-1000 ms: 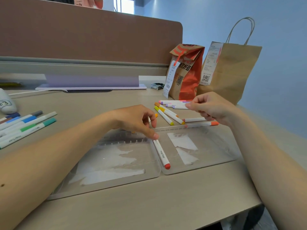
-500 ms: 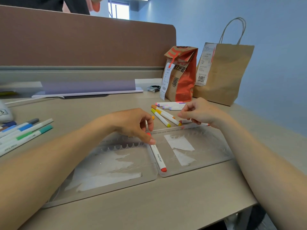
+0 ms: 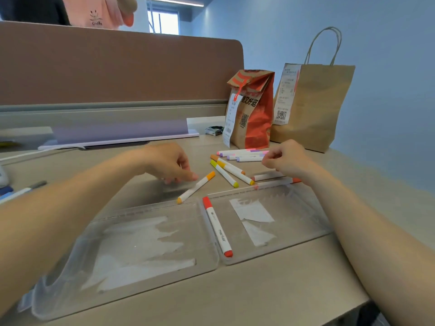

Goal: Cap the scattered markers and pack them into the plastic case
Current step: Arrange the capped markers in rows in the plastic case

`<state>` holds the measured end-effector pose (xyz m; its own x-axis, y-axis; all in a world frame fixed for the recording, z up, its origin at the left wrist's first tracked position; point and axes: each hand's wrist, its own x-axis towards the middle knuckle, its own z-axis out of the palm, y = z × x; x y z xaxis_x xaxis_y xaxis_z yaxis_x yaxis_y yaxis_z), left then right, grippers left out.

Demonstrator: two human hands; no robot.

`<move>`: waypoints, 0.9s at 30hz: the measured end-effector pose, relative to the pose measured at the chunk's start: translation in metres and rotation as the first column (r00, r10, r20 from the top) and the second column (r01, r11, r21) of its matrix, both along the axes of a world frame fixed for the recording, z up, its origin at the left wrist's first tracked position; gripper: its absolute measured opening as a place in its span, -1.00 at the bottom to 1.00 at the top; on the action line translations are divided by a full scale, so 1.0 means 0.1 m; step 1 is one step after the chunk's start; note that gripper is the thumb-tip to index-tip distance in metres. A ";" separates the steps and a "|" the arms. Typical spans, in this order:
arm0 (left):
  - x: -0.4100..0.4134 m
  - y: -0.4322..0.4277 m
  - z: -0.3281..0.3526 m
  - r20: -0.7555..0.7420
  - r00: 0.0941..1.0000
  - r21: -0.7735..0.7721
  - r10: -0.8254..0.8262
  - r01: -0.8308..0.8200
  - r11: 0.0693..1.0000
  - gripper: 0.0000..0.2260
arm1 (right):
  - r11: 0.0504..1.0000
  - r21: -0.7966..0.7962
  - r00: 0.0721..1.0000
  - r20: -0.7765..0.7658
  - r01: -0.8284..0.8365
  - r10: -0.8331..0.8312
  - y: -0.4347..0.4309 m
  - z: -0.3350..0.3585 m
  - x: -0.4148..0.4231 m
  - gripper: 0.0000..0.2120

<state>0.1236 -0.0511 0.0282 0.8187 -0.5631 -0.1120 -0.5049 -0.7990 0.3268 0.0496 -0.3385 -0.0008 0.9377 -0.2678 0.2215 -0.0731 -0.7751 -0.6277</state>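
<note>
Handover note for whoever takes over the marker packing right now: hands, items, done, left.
Left hand: fingertips at the orange marker, grip unclear.
Right hand: curled by the purple markers, hold unclear.
Plastic case lies open on the desk; red marker in its right half, along the hinge.
Done: one packed.
Left: orange, purple, yellow markers, pair of markers under the right hand, left-edge markers.

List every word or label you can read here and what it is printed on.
"marker": red-capped marker in the plastic case.
Chinese characters on the red paper bag: too blurred to quote.
Narrow receipt on that bag: too small.
Wider receipt on the brown bag: too small.
Print on the pink garment: blurred.
</note>
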 end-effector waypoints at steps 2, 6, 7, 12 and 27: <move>0.02 -0.11 -0.07 -0.044 0.999 0.049 -0.012 0.014 0.999 -0.69 | 0.999 0.016 0.999 0.014 0.041 -0.041 -0.07 0.01 -0.01 -0.89; 0.06 -0.29 -0.16 -0.025 0.998 0.113 -0.054 0.057 0.992 -0.82 | 0.988 0.049 0.989 0.007 0.144 -0.145 -0.27 0.03 -0.04 -0.87; 0.08 -0.32 -0.16 -0.006 0.998 0.121 -0.067 0.067 0.990 -0.84 | 0.986 0.051 0.987 -0.019 0.160 -0.160 -0.32 0.03 -0.05 -0.88; 0.17 -0.41 -0.14 0.046 0.996 0.140 -0.082 0.075 0.987 -0.76 | 0.994 0.026 0.972 -0.211 0.107 -0.099 -0.52 0.06 -0.16 -0.92; 0.44 -1.19 -0.05 0.301 0.934 -0.058 -0.192 0.219 0.974 -0.78 | 0.994 -0.102 0.944 -0.323 0.035 -0.067 -0.65 -0.05 -0.18 -0.96</move>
<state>0.1677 -0.1699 0.0231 0.6730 -0.7193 0.1725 -0.7387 -0.6420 0.2053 0.0321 -0.4034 -0.0053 0.9484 -0.3100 -0.0672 -0.3022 -0.8189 -0.4879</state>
